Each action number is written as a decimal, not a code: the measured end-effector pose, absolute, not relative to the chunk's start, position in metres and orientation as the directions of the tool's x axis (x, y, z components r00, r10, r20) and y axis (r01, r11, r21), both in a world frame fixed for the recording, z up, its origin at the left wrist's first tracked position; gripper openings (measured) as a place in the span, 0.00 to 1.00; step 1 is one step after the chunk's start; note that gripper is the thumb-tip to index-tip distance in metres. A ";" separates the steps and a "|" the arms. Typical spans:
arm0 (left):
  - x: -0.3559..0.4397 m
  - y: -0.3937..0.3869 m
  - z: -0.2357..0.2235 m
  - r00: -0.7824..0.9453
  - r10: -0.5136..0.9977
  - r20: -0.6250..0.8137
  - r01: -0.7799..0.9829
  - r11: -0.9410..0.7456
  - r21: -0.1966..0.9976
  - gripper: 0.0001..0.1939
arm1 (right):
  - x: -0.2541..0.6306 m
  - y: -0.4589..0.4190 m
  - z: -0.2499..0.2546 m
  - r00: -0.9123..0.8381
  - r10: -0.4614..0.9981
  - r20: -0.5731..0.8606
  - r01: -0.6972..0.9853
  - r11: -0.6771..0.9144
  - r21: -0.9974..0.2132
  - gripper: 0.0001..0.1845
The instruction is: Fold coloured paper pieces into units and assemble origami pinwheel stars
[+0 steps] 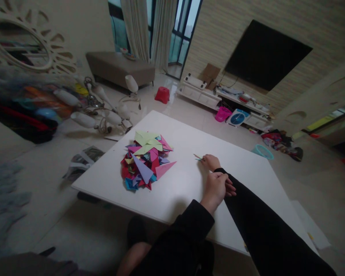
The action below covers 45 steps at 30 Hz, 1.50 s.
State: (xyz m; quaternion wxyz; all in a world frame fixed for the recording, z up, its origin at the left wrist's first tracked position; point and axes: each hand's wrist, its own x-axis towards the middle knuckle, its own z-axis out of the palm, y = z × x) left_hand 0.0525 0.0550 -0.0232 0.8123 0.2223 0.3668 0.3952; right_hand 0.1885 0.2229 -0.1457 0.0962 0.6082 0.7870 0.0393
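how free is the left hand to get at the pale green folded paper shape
Probably yes: the pale green shape lies on top of the colourful pile, and only bare white tabletop separates pile from left hand, which looks close against the black right sleeve.

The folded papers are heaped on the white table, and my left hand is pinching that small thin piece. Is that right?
Not quite. The head view shows the right hand pinching the small thin piece, not the left hand. The folded papers are indeed heaped on the white table.
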 end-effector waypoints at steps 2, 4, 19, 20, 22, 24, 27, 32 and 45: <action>0.054 0.055 -0.024 0.417 0.808 -0.417 -0.479 0.585 0.654 0.14 | 0.190 0.222 -0.148 -0.259 0.960 -0.102 0.950 0.273 0.152 0.15; 0.056 0.054 -0.024 0.414 0.809 -0.417 -0.474 0.583 0.660 0.14 | 0.191 0.221 -0.149 -0.268 0.960 -0.085 0.952 0.278 0.130 0.14; 0.040 0.039 -0.018 -0.017 1.000 0.022 -0.246 -0.025 0.969 0.17 | 0.104 0.213 -0.150 -0.476 0.866 0.153 0.863 0.494 -0.109 0.06; 0.037 0.040 -0.015 -0.033 0.997 0.063 -0.203 -0.069 0.977 0.18 | 0.085 0.200 -0.150 -0.522 0.837 0.164 0.830 0.543 -0.128 0.06; 0.032 0.039 -0.011 -0.055 0.989 0.136 -0.123 -0.142 0.982 0.18 | 0.044 0.170 -0.148 -0.649 0.729 0.219 0.702 0.684 -0.200 0.07; 0.030 0.039 -0.009 -0.072 0.979 0.193 -0.063 -0.198 0.978 0.18 | 0.006 0.138 -0.145 -0.729 0.647 0.222 0.596 0.760 -0.257 0.08; 0.030 0.039 -0.010 -0.075 0.973 0.217 -0.020 -0.219 0.976 0.19 | -0.040 0.106 -0.141 -0.765 0.606 0.220 0.521 0.782 -0.342 0.11; 0.032 0.041 -0.016 -0.091 0.968 0.236 0.064 -0.230 0.971 0.19 | -0.082 0.099 -0.142 -0.671 0.717 0.190 0.616 0.681 -0.395 0.10; 0.026 0.036 -0.015 -0.046 0.935 0.353 0.179 -0.339 0.923 0.17 | 0.046 0.050 -0.106 -0.022 1.000 0.014 0.177 0.018 -0.984 0.12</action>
